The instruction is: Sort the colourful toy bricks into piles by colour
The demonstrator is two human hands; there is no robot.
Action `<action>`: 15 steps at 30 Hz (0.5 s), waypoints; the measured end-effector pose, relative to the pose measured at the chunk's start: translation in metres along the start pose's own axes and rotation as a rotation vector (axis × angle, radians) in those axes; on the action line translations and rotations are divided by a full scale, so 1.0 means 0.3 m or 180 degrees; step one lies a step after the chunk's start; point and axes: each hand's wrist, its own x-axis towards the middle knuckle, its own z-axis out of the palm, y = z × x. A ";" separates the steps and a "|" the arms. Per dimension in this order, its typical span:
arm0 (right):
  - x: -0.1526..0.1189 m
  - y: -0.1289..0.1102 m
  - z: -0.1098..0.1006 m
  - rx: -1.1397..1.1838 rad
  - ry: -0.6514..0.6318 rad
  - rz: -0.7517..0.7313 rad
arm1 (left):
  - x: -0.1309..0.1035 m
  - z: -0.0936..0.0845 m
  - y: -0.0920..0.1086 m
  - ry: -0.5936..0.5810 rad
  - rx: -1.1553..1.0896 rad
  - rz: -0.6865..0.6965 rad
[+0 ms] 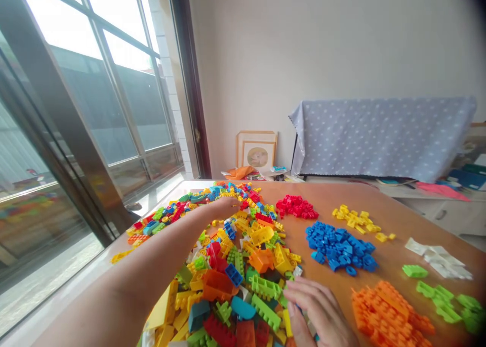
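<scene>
A large heap of mixed toy building bricks [222,284] spreads over the brown table in front of me. My left hand [227,206] reaches across to the far part of this heap, among small bricks; its fingertips are too small and hidden to make out a grip. Close to me, my right hand [317,306] rests at the heap's right edge, its fingers stretched and the thumb apart. Beside its fingertips lie a light green brick [266,288] and a yellow brick [287,322].
Sorted by colour on the table [395,205] are red bricks [296,207], blue bricks [339,246], yellow bricks [357,219], orange bricks [389,314], white bricks [438,258] and green bricks [440,301]. A window [114,84] borders the left side.
</scene>
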 end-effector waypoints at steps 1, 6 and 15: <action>-0.002 0.005 -0.001 -0.0022 0.0014 -0.0015 | 0.009 0.020 0.001 -0.0101 0.0075 0.0067; -0.003 0.006 -0.008 -0.0001 0.0018 -0.0003 | -0.010 0.055 -0.021 -0.0352 0.0231 0.0192; -0.002 -0.009 -0.014 0.0037 -0.0013 0.0038 | -0.216 -0.012 -0.018 -0.0904 0.0059 0.0390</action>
